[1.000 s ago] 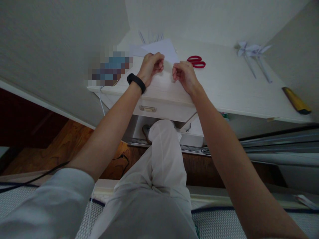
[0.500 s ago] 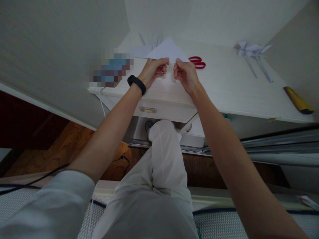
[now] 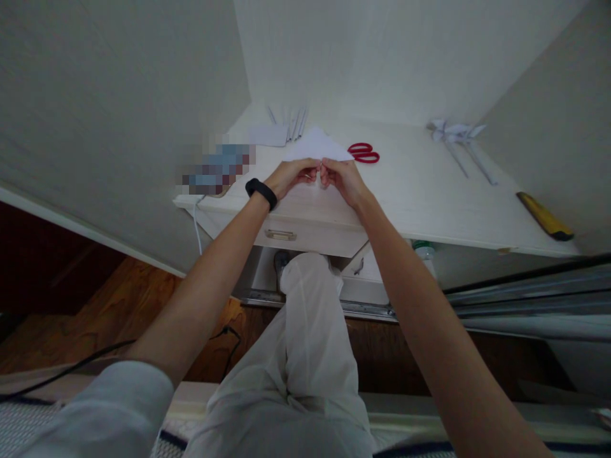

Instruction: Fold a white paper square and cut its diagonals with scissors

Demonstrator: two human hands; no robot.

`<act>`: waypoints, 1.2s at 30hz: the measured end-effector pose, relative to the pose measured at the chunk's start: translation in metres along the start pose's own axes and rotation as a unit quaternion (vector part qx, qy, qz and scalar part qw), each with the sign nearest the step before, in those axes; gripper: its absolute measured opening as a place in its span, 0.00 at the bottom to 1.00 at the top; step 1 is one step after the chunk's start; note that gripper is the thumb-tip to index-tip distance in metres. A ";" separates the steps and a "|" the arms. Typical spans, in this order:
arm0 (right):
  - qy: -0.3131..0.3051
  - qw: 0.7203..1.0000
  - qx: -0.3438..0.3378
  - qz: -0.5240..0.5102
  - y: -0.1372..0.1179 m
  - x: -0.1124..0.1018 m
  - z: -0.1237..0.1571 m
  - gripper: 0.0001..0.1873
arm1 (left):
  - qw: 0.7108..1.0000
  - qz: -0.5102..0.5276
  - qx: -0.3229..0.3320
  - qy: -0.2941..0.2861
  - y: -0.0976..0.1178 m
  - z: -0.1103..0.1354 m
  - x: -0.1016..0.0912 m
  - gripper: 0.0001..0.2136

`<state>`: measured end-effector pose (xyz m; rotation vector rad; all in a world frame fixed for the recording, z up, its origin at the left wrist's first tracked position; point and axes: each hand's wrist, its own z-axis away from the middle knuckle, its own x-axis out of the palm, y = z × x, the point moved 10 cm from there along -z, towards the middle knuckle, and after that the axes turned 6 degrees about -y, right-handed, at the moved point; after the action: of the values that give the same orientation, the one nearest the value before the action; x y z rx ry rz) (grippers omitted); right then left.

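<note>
A white sheet of paper [image 3: 317,145], triangular in outline with its point away from me, is held at its near edge by both hands. My left hand [image 3: 293,176], with a black band on the wrist, pinches that edge between thumb and fingers. Close beside it, my right hand [image 3: 342,180] pinches the same edge, the two thumbs nearly touching. Red-handled scissors [image 3: 365,152] lie just right of the paper, partly hidden by it. Behind and to the left are several thin rolled paper sticks [image 3: 296,124] and another flat white paper [image 3: 267,135].
Folded paper pieces on two paper sticks [image 3: 456,131] lie at the right of the white desktop [image 3: 410,191]. A yellow and black tool [image 3: 545,216] rests near the right edge. A blurred-out object [image 3: 214,170] with a white cable sits at the left. Below is a drawer [image 3: 310,236].
My hands have drawn closer together along the paper's near edge, and the paper looks lower and flatter. The view has tilted up a little, so the desk things sit lower.
</note>
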<state>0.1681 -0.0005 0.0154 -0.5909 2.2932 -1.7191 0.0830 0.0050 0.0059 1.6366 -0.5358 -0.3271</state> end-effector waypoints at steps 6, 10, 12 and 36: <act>0.034 0.999 0.015 0.025 0.005 -0.008 0.002 0.16 | 0.998 0.013 0.012 0.063 0.005 0.003 -0.008 0.08; 0.043 0.999 0.007 0.030 0.003 -0.011 0.002 0.14 | 0.995 0.026 0.048 0.086 0.013 0.004 -0.015 0.09; 0.039 0.999 0.007 0.027 0.003 -0.011 0.002 0.14 | 0.991 0.034 0.074 0.105 0.019 0.005 -0.022 0.11; -0.027 0.999 0.018 0.035 0.005 0.003 0.001 0.14 | 0.998 -0.047 0.038 0.030 0.010 0.002 -0.005 0.12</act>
<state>0.1651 -0.0019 0.0107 -0.5367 2.2156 -1.6870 0.0759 0.0051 0.0149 1.7426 -0.4306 -0.3289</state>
